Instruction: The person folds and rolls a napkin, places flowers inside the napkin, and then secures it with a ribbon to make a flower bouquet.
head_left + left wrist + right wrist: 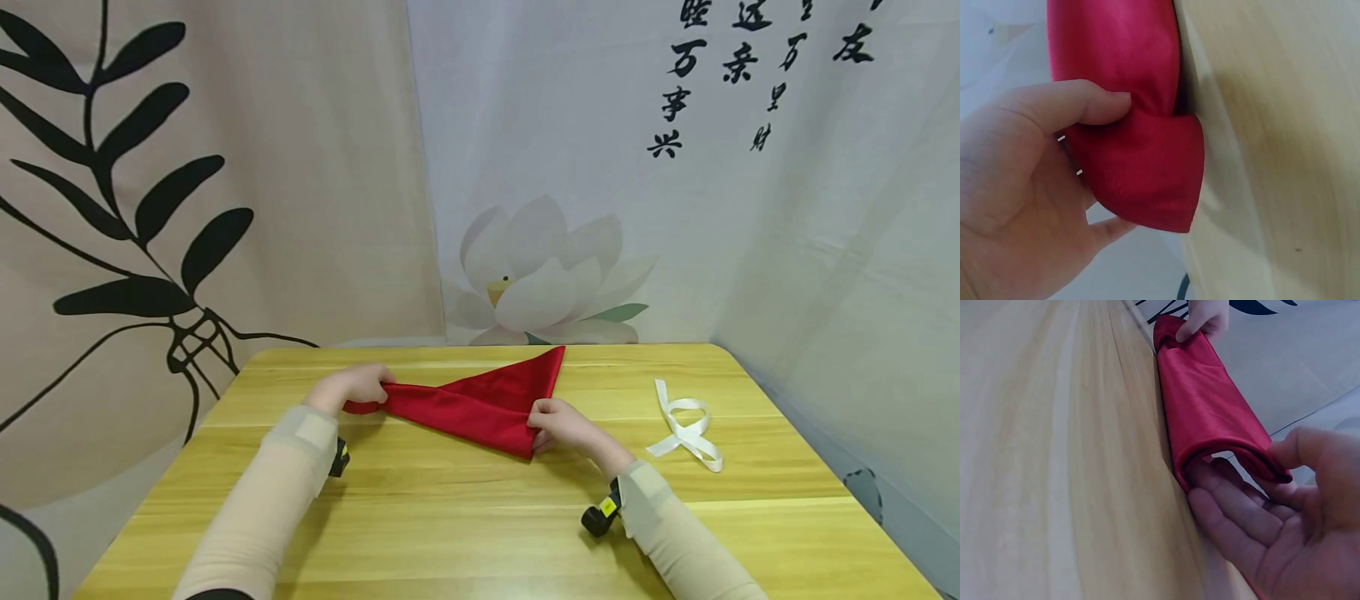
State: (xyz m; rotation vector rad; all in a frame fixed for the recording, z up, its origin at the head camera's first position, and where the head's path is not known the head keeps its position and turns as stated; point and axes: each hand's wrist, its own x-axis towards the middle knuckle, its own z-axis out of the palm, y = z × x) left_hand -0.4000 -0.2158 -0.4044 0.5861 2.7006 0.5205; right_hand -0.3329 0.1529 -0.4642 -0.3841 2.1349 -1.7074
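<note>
Pinching red cloth [476, 408] at both ends, the two hands stretch it low over the wooden table [420, 517] in the head view. Taking the cloth as the dial, the left grip [351, 388] holds its narrow end at nine o'clock and the right grip [561, 423] its wide end, a little past three. One pointed corner reaches out at two o'clock, another hangs down at four. A white ribbon [687, 435] lies well apart at three. The satin sheen suggests something light, limp and slippery, with nothing fragile about it; being soft, it probably keeps a fold only while tension is on it.

From the left wrist, the thumb presses flat on the face near the dial's centre while other fingers sit behind. The cloth doubles over there, its loose tip pointing to five o'clock. Several layers together should give a surer hold than a single slick one.

From the right wrist, thumb and fingers pinch the edge at four o'clock; the remaining fingers reach under the arched fold, loosely spread. That end gapes like a channel, so taking both edges near the corner seems best for keeping the layers from sliding apart.
</note>
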